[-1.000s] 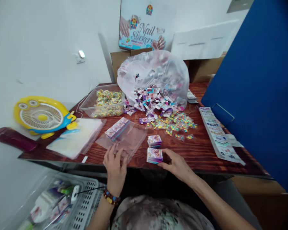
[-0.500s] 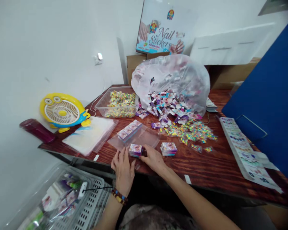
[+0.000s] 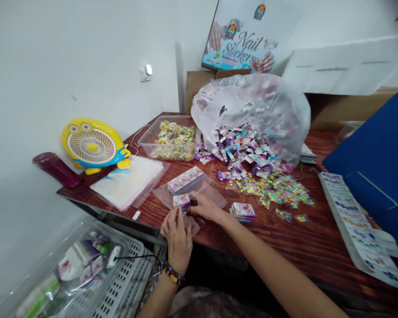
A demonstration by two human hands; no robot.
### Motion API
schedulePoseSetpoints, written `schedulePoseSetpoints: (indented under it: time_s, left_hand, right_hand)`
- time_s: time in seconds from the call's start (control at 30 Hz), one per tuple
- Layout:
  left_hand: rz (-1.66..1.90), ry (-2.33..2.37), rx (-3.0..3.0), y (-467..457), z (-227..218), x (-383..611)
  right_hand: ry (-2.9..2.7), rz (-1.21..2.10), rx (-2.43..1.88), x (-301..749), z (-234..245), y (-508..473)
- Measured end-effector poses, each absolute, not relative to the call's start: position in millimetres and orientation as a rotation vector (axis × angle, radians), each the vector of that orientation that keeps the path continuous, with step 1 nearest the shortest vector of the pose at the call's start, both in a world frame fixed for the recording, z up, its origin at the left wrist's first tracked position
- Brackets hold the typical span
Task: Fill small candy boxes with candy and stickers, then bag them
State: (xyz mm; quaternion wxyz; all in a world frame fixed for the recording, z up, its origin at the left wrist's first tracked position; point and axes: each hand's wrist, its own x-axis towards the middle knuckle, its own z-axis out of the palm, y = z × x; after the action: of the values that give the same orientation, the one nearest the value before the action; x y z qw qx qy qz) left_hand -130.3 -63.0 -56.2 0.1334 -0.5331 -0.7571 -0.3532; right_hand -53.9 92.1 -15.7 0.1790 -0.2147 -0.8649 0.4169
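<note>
Basket point(image 3: 126, 276) of white perforated plastic sits below the tabletop edge at far left, holding packaged goods, while a maroon bottle point(image 3: 57, 170) and a yellow fan point(image 3: 93, 145) stand against the white wall point(image 3: 69, 66). Next along, a stack of clear film sleeves point(image 3: 129, 182) lies flat, with a clear plastic tub point(image 3: 151, 142) of colourful sticker pieces behind it, close enough to reach. The left hand point(image 3: 178, 234) is closed into a pinch, apparently on the near edge of a clear plastic bag point(image 3: 162, 197), a hold that seems to steady the film against the wood. The right hand point(image 3: 206, 206) is half-curled beside a small printed pack point(image 3: 181, 201) on that bag, though whether it grips the pack cannot be told. A row of packs point(image 3: 185, 180) lies on the same film, and a small stack of packs point(image 3: 243, 212) waits just to the right. Behind them, a large clear sack point(image 3: 252, 104) slumps open, spilling loose packs point(image 3: 242, 150) and bright pieces point(image 3: 275, 190) across the glossy reddish wood tabletop point(image 3: 328, 265). A "Nail Stickers" carton point(image 3: 242, 39) stands above the sack, and a long strip of printed sheets point(image 3: 358, 229) runs along a blue panel point(image 3: 374, 150) at the right.
</note>
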Motion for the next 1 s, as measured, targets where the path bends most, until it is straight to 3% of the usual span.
schedulePoseSetpoints:
  time_s: [0.4,0.63,1.0]
  left_hand:
    - [-1.129,-2.245,-1.324,-68.9,-54.1,-140.4]
    - [-0.865,-2.571,-1.320,-75.4,-32.8,-154.8]
    - [-1.144,-2.519,-1.462,-72.0,-37.3,-147.1]
  right_hand:
    - [-2.579,0.836,-0.989,-72.8,-11.2,71.8]
    - [-2.634,0.695,-1.106,-76.7,-8.1,59.4]
    - [-2.624,0.618,-1.240,-98.5,-12.1,41.3]
